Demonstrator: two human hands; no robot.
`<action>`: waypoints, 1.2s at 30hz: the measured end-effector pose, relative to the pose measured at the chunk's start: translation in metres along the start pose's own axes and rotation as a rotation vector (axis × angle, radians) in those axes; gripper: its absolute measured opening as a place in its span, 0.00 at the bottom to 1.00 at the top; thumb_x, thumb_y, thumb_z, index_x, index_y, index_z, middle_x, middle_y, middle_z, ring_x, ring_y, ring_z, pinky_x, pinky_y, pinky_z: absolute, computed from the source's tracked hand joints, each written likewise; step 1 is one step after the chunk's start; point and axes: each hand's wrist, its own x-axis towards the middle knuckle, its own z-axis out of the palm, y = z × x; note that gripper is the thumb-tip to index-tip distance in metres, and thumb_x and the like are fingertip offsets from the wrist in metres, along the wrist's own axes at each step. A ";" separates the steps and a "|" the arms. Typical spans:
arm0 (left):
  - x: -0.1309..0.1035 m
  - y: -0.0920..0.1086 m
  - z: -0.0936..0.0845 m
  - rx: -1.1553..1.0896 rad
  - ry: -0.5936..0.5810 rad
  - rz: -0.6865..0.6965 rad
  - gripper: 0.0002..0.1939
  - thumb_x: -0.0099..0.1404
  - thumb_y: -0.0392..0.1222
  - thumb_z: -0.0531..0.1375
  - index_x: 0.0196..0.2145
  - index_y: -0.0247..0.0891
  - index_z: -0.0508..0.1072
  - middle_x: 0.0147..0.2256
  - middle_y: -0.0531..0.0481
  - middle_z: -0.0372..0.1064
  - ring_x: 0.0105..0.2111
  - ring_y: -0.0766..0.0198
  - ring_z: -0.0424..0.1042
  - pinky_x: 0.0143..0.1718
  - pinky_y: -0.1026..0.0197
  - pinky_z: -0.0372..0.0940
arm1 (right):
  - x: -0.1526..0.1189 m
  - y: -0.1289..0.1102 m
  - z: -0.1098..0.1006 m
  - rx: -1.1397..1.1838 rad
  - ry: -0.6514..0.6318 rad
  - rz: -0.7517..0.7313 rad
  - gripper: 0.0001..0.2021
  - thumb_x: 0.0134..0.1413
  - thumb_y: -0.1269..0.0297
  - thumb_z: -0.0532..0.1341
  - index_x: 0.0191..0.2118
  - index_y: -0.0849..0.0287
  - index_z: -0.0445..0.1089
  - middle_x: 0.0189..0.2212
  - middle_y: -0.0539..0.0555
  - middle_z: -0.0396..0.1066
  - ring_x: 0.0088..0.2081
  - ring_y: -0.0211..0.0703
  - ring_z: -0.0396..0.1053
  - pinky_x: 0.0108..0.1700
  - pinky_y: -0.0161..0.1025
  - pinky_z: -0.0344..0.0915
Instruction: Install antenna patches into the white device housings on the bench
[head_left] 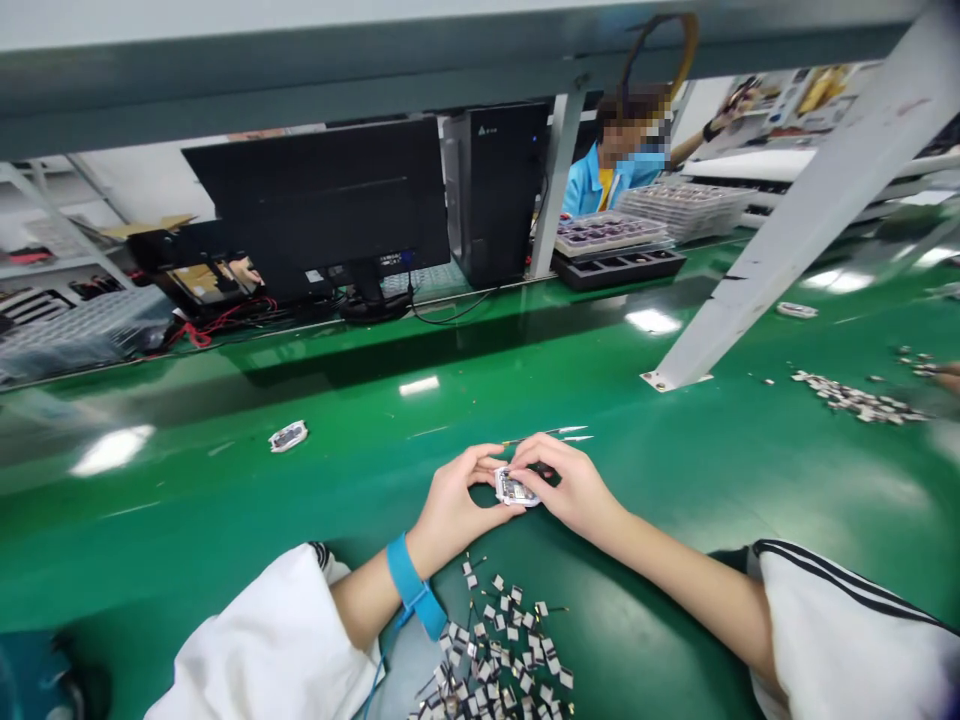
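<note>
My left hand (465, 497) is closed around the edge of a small white device housing (516, 489), thumb at the near side and fingers at the far side. A circuit board shows inside the housing. From the right, my right hand (570, 487) bends its thumb and fingertips onto the same housing. Tweezers (564, 431) stick out past my right hand, tips pointing right; whether they are held or lying there I cannot tell. A heap of small white-and-black parts with short leads (502, 650) lies on the green table (360, 500) below my hands.
A similar white housing (289, 436) lies at left. A slanted white post (795, 210) stands at right, near another pile of small parts (862, 398). Behind are a monitor (322, 200), a computer tower (499, 190), stacked trays (611, 235) and a co-worker in blue (585, 185).
</note>
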 end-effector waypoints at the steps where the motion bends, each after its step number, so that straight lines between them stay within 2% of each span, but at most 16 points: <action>1: 0.000 0.000 -0.001 0.008 -0.005 -0.004 0.28 0.44 0.37 0.66 0.43 0.35 0.61 0.37 0.47 0.69 0.36 0.63 0.71 0.41 0.61 0.68 | 0.000 0.000 0.001 -0.002 -0.007 -0.004 0.05 0.50 0.71 0.55 0.26 0.63 0.65 0.27 0.52 0.67 0.32 0.32 0.66 0.33 0.30 0.65; 4: -0.001 -0.001 -0.003 0.041 -0.014 -0.019 0.28 0.45 0.38 0.66 0.43 0.35 0.61 0.37 0.47 0.69 0.36 0.64 0.71 0.42 0.61 0.67 | -0.002 0.000 0.002 -0.047 -0.041 -0.045 0.07 0.50 0.70 0.55 0.24 0.62 0.65 0.27 0.51 0.67 0.32 0.33 0.66 0.34 0.30 0.64; 12: 0.000 -0.001 -0.004 0.070 -0.070 -0.048 0.29 0.45 0.38 0.66 0.44 0.35 0.60 0.36 0.47 0.70 0.34 0.64 0.71 0.40 0.60 0.68 | -0.007 0.002 0.000 -0.283 -0.083 -0.127 0.07 0.52 0.69 0.53 0.27 0.61 0.67 0.29 0.51 0.67 0.32 0.32 0.65 0.31 0.28 0.60; 18: 0.000 -0.002 -0.004 0.077 -0.122 -0.050 0.28 0.45 0.38 0.66 0.44 0.35 0.61 0.35 0.48 0.69 0.34 0.65 0.71 0.41 0.61 0.68 | -0.006 0.002 0.001 -0.303 -0.138 -0.168 0.05 0.50 0.69 0.55 0.28 0.61 0.66 0.28 0.49 0.66 0.32 0.32 0.65 0.33 0.28 0.60; 23: 0.001 -0.005 -0.004 0.092 -0.115 -0.039 0.29 0.44 0.37 0.66 0.44 0.35 0.61 0.35 0.49 0.69 0.34 0.66 0.71 0.41 0.62 0.67 | -0.008 0.003 0.003 -0.331 -0.146 -0.158 0.03 0.49 0.70 0.55 0.29 0.62 0.66 0.28 0.50 0.65 0.29 0.32 0.64 0.30 0.28 0.59; 36: 0.002 -0.005 -0.004 0.098 -0.129 -0.031 0.28 0.45 0.37 0.66 0.44 0.35 0.61 0.35 0.48 0.69 0.33 0.66 0.70 0.41 0.60 0.68 | -0.006 0.001 0.001 -0.437 -0.178 -0.172 0.06 0.51 0.67 0.54 0.28 0.62 0.66 0.28 0.50 0.65 0.29 0.32 0.63 0.30 0.29 0.56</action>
